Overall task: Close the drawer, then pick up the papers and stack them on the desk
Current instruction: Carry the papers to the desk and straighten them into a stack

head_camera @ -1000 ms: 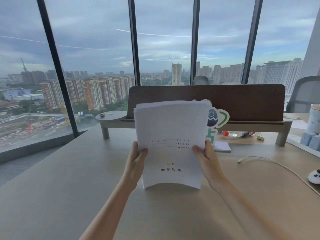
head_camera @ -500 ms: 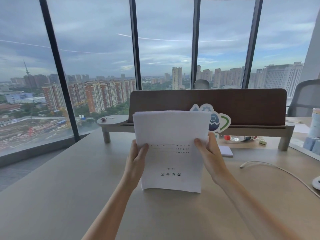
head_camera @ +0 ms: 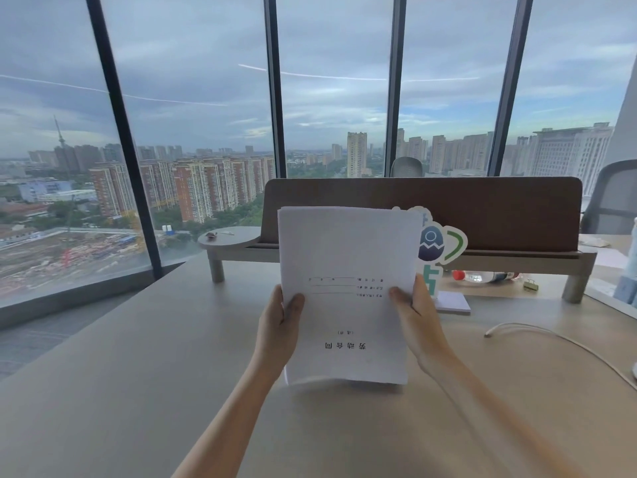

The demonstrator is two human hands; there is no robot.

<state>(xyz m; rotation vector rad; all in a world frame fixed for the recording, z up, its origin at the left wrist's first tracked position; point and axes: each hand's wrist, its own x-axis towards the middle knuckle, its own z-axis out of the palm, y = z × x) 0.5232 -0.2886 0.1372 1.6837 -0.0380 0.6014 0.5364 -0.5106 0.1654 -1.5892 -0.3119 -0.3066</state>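
Head view: papers held upright as one sheaf above the middle of the desk, well in from its near edge and short of the raised shelf along the far edge. Left hand clamped on the left margin, thumb on the front sheet, fingers hidden behind; right hand clamped likewise on the right margin at about the same height. Both grasping the sheaf, neither free. Long axis of the sheets close to vertical, top edge leaning slightly away toward the brown divider panel; bottom edge bowed, showing a shadow beneath at centre, so apparently just clear of the tabletop or barely brushing it, hard to say which. Print on the front sheet upside down from this side. Hands symmetric either side, neither nearer to the surface than the other. Drawer not in view; its state not checkable here. Judged stage: squaring the stack, bottom edge set to tap down on the desk directly below. Landing patch under the sheaf bare. White cable well apart toward the right edge, notepad just behind the right hand near the shelf leg, cut-out sign behind the sheaf's right edge. Likely needs a straight drop, then tipping the top edge forward or back to lay flat.
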